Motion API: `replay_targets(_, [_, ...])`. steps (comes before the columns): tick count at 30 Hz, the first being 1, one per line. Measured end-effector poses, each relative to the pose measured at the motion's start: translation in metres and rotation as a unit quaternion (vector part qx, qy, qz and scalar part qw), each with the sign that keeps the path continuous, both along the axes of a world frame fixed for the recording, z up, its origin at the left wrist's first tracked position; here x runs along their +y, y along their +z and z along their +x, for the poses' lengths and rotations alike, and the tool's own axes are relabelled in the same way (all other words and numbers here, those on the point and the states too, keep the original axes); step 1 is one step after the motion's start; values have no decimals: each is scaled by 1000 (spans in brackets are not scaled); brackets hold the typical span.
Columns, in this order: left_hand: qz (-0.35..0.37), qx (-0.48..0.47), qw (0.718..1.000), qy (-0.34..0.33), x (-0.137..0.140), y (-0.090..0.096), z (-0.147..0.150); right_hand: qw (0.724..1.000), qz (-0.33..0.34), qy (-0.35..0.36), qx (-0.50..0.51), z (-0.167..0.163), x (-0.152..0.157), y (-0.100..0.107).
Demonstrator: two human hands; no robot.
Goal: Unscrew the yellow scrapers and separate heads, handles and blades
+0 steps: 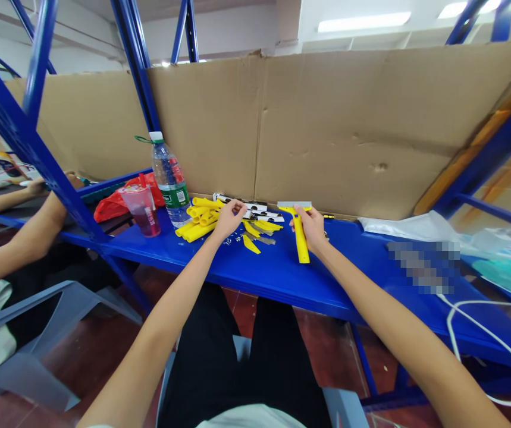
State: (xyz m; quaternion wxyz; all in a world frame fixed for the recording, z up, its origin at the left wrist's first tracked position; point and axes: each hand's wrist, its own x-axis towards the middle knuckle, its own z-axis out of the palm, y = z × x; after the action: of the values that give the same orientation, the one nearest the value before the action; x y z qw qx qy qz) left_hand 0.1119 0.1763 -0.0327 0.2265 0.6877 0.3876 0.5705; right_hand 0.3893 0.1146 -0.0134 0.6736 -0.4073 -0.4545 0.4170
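Note:
My right hand [312, 229] is wrapped round a yellow scraper [301, 241] with a wide grey blade along its top; the handle points down toward me. Over the work surface, my left hand [229, 219] has its fingertips drawn together, and anything in them is too small to make out. Beside it on the left lies a pile of hollow yellow handles [199, 221]. Flat yellow pieces [251, 238] and grey blades lie to its right, with tiny whitish bits [234, 236] scattered nearby. Black-and-white strips [259, 213] lie behind.
The blue table [277, 270] backs onto a cardboard wall [326, 131]. A large water bottle [170, 184] and a cup of red drink [144, 214] stand left. To the right lie plastic bags [407, 224], a blurred-out object and a white cable [454, 324]. Another person's arm [23, 241] shows at left.

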Motion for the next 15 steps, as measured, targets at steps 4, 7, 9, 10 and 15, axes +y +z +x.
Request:
replay_targets(4, [46,195,980,-12,-11,-8,-27,998,-60,4,4,-3,-2,1])
replay_targets(7, [42,222,974,-19,-15,-13,-34,995,-96,14,-7,-6,-4,1])
replay_targets(9, [49,247,967,-33,-16,-15,-31,994,-108,17,-14,-7,-6,1])
replay_targets(10, [56,261,963,-41,-17,-16,-29,993,-112,17,-17,-8,-6,0])
replay_targets(15, [120,315,940,-57,-21,-21,-18,989,-141,25,-48,-10,-6,-5])
